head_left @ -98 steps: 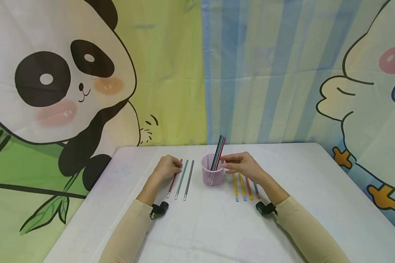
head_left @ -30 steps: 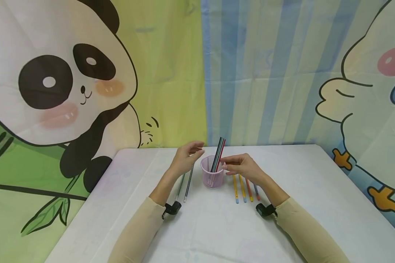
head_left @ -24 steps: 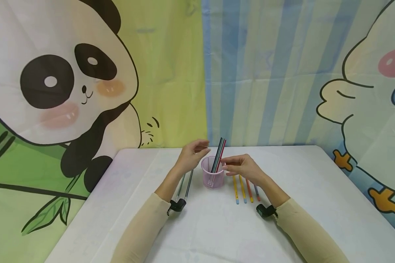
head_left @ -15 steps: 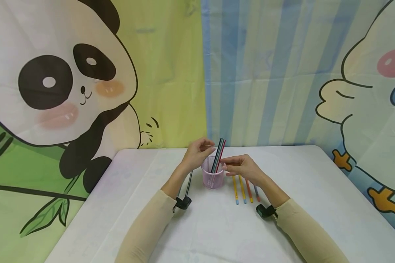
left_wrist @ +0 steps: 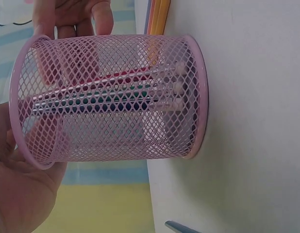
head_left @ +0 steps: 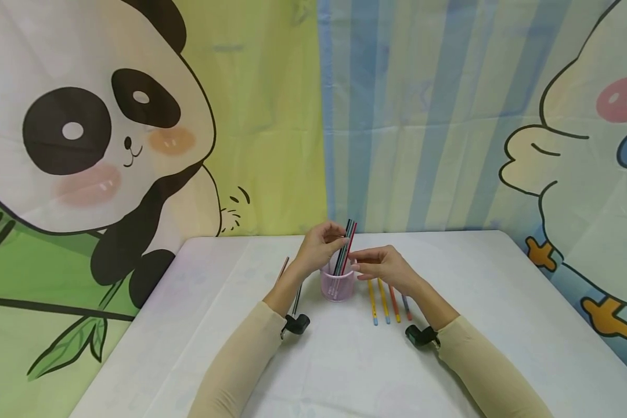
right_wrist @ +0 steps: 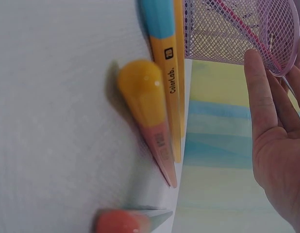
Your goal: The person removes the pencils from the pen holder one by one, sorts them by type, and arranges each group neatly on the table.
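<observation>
Left hand (head_left: pixel 319 247) fingers curled around a thin pencil (head_left: pixel 283 268), its tip near the rim of the pink mesh pen cup (head_left: pixel 337 284). Right hand (head_left: pixel 384 264) fingers relaxed, flat against the cup's right side, steadying it. Nearer: four coloured pencils (head_left: pixel 389 299) on the white table (head_left: pixel 345 371), one dark pencil (head_left: pixel 296 299) by the left wrist. Step: loading a pencil into the cup. Next likely needs tipping it upright over the opening.

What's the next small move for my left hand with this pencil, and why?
Probably tip the red pencil upright and lower it into the pink mesh cup. The left hand grips it just above the rim, its shaft slanting back, while the right hand rests against the cup.
</observation>
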`<state>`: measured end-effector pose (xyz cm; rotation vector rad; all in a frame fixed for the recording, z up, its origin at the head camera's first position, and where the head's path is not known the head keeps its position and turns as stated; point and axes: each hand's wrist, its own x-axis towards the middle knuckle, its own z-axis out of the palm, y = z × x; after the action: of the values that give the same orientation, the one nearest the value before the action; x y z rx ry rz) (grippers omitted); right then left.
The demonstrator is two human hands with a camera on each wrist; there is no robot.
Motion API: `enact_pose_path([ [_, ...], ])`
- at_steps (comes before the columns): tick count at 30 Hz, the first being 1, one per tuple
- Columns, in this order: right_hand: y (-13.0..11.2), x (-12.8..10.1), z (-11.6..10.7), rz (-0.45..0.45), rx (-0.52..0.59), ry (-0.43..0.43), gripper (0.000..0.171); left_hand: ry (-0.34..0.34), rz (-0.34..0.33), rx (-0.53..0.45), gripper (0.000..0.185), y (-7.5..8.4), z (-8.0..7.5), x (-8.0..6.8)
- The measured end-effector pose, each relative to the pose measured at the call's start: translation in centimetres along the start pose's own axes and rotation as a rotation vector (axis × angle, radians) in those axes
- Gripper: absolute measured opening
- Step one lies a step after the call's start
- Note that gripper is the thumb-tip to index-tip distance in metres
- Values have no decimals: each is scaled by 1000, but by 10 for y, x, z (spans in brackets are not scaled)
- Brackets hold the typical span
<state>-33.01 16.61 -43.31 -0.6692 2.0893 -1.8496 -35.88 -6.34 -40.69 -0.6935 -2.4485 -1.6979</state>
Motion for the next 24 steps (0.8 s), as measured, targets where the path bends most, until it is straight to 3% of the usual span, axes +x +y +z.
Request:
enact_pose_path([
  [15, 2, 1, -2, -4, -5, -4, 47, 2, 10, 33, 15, -4, 2, 1],
  [24, 1, 1, -3, -3, 6, -5, 43, 16, -18, 57, 14, -4, 0, -1],
])
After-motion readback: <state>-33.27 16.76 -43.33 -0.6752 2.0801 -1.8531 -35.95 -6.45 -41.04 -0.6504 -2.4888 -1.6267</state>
